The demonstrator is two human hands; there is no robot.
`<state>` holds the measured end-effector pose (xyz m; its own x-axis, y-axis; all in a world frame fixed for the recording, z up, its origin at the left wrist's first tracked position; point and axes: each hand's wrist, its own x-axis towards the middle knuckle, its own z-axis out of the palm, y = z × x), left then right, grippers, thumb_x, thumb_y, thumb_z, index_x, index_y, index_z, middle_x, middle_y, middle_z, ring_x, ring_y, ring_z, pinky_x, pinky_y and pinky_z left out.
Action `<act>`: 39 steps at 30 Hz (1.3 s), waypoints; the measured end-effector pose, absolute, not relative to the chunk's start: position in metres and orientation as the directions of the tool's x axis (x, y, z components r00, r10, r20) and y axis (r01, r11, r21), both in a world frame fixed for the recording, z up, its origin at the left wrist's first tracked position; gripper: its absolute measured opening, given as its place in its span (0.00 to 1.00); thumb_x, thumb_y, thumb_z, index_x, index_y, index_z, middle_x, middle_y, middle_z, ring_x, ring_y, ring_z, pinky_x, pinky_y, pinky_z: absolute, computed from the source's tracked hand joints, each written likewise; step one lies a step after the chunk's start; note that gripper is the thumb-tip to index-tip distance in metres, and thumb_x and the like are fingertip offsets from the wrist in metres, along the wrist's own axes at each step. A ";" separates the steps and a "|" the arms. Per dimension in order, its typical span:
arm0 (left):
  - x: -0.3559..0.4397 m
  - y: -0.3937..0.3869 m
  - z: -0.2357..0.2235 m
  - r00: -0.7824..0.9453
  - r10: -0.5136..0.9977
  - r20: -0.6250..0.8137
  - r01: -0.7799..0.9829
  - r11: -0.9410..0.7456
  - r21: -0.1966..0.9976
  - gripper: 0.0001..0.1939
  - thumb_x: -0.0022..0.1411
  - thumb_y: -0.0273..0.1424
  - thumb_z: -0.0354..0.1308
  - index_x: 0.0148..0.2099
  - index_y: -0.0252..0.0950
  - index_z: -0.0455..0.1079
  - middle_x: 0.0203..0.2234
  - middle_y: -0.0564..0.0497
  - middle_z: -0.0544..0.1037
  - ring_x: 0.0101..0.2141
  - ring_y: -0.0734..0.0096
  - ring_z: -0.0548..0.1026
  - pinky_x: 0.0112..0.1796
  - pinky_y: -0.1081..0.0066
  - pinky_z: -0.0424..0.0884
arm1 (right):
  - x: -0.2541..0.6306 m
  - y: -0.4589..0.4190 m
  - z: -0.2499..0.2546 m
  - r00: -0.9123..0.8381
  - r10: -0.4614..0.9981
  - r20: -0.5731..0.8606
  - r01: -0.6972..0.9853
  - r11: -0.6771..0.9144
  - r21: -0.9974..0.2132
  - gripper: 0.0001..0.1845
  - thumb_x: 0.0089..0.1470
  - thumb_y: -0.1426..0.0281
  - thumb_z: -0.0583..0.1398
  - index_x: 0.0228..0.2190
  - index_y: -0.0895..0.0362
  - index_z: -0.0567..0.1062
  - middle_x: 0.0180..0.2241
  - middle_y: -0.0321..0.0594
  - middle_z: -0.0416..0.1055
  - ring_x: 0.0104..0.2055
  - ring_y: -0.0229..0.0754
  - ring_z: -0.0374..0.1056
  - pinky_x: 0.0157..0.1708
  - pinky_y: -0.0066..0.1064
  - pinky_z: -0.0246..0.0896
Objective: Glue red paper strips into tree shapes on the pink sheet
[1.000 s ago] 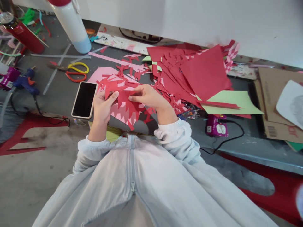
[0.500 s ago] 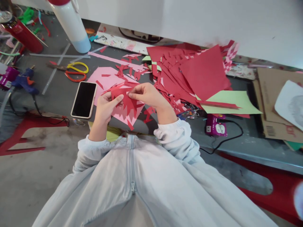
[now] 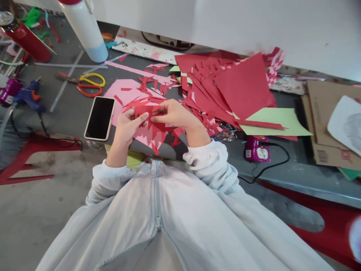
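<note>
A red paper piece with cut, pointed strips (image 3: 158, 130) is held up in front of me. My left hand (image 3: 130, 122) pinches its left side between thumb and fingers. From the right, the thumb and fingertips of my right hand (image 3: 170, 113) close on the same paper near its upper middle. Beneath it lies a pink paper sheet (image 3: 124, 87) strewn with red scraps. A phone with a dark screen (image 3: 100, 118) lies left of my left hand. Scissors with yellow and red handles (image 3: 90, 84) rest beyond the phone.
Red paper sheets and strips (image 3: 239, 86) are heaped at the right over green paper (image 3: 278, 120). A white bottle (image 3: 87, 34) and a red can (image 3: 29, 41) stand back left. A blue glue gun (image 3: 29, 96) lies left. Cardboard (image 3: 324, 113) and a corded purple box (image 3: 257, 148) sit right.
The red paper has turned in my hands, and its pointed strips now hang at a different angle. My right fingers have shifted slightly on it.
</note>
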<state>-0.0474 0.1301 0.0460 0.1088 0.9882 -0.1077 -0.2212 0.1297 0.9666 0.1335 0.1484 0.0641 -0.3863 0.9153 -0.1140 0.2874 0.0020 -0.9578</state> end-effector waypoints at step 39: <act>-0.043 0.134 0.039 0.041 0.994 -0.106 -0.300 0.113 0.947 0.20 0.39 0.40 0.79 0.29 0.33 0.77 0.20 0.56 0.77 0.20 0.80 0.73 0.25 0.79 0.74 | 0.138 0.143 0.063 -0.339 0.920 -0.196 0.427 -0.035 -0.903 0.19 0.39 0.60 0.70 0.17 0.58 0.69 0.17 0.26 0.52 0.23 0.30 0.47 0.25 0.30 0.40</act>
